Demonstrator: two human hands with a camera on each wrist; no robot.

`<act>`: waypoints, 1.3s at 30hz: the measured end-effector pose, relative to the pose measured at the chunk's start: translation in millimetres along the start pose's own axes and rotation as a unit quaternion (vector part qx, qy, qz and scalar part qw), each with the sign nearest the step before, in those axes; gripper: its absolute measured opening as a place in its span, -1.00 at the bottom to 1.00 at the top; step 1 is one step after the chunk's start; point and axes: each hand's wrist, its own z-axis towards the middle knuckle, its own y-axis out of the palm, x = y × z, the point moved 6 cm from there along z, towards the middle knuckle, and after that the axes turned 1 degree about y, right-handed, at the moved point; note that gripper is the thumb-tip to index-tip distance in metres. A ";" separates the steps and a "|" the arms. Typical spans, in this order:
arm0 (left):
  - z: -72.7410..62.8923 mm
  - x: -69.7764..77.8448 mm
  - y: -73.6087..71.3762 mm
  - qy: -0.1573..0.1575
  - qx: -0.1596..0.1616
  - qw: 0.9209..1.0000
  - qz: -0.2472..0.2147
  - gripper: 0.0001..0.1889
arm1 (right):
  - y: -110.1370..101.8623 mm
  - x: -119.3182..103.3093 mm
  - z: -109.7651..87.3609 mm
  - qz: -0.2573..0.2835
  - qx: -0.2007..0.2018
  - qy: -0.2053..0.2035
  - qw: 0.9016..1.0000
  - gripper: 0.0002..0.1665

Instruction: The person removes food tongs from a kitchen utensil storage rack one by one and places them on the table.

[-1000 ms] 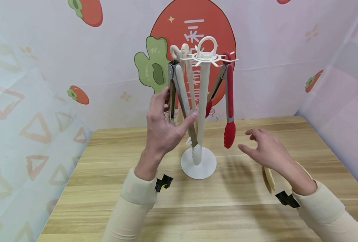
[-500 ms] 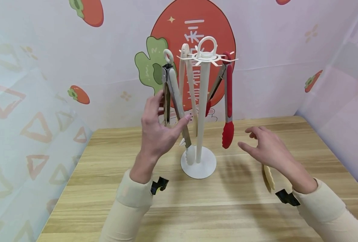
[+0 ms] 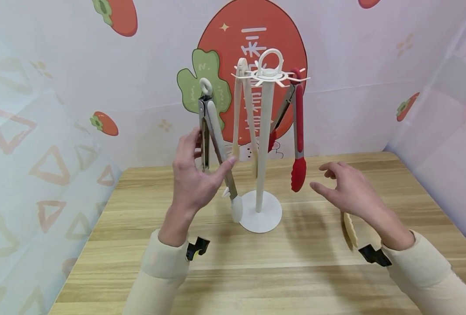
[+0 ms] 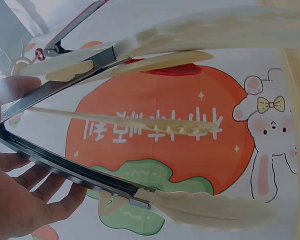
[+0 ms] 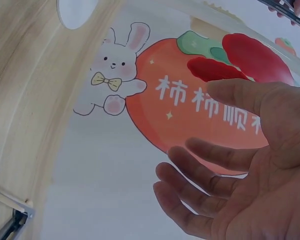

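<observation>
My left hand [image 3: 193,179] holds a pair of steel tongs [image 3: 218,135] with pale scalloped tips, thumb on one arm and fingers round the other. The tongs hang spread, ring end up, left of the white rack [image 3: 265,144]. In the left wrist view, both tong arms [image 4: 75,172] splay out from the palm. My right hand [image 3: 348,190] hovers over the table's right side with fingers loosely bent and nothing in them. Red-tipped tongs [image 3: 299,135] hang from the rack just left of it. Slim cream tongs [image 3: 248,105] hang on the rack's left side.
Beneath my right hand and wrist lies a cream scalloped-edged piece [image 3: 350,229] on the wooden table [image 3: 296,284]. The rack's round white base [image 3: 270,214] stands mid-table. A printed cloth wall [image 3: 347,113] closes off the back.
My left hand has carried the steel tongs left and slightly down, away from the rack's top hooks. My right hand has stayed almost in place.
</observation>
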 end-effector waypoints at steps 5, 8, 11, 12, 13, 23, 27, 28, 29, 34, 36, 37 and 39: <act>-5.6 -9.5 -7.4 -0.016 -0.001 1.000 0.011 -0.17 | -2.4 -0.5 2.8 0.013 -0.001 -0.004 1.000 -0.36; -9.3 -15.7 -11.5 -0.028 -0.003 0.999 0.023 -0.17 | -4.3 -0.5 4.0 0.024 0.000 -0.005 1.000 -0.37; -12.9 -21.9 -15.2 -0.038 -0.006 0.999 0.038 -0.18 | -6.1 -0.7 5.1 0.044 0.000 -0.009 0.999 -0.36; -14.0 -23.8 -16.3 -0.041 -0.007 0.998 0.044 -0.18 | -6.8 -1.0 5.4 0.052 0.001 -0.011 0.999 -0.37; -15.1 -25.7 -17.5 -0.045 -0.008 0.998 0.047 -0.18 | -7.5 -1.4 5.8 0.060 0.003 -0.014 0.998 -0.38; -25.0 -42.7 -28.4 -0.078 -0.017 0.993 0.081 -0.14 | -15.8 -4.3 9.2 0.116 0.038 -0.053 0.991 -0.52; -28.0 -49.7 -32.1 -0.089 -0.016 0.992 0.090 -0.15 | -19.2 -2.7 11.7 0.145 0.051 -0.057 0.987 -0.57; -28.5 -51.6 -32.7 -0.092 -0.015 0.991 0.092 -0.15 | -20.2 -2.6 12.3 0.152 0.053 -0.057 0.985 -0.58; -29.0 -53.0 -33.4 -0.094 -0.015 0.991 0.095 -0.15 | -20.8 -2.6 13.0 0.161 0.054 -0.058 0.984 -0.59; -31.8 -60.6 -35.9 -0.112 -0.025 0.986 0.117 -0.10 | -23.3 -3.5 16.7 0.185 0.053 -0.047 0.980 -0.60; -33.3 -63.9 -37.0 -0.122 -0.031 0.984 0.127 -0.09 | -23.7 -3.6 18.0 0.189 0.048 -0.039 0.980 -0.58; -34.1 -65.7 -37.5 -0.127 -0.034 0.983 0.131 -0.09 | -23.9 -3.6 18.5 0.191 0.045 -0.034 0.980 -0.57; -35.3 -69.3 -38.5 -0.134 -0.039 0.980 0.140 -0.11 | -24.6 -3.4 19.8 0.197 0.040 -0.028 0.979 -0.55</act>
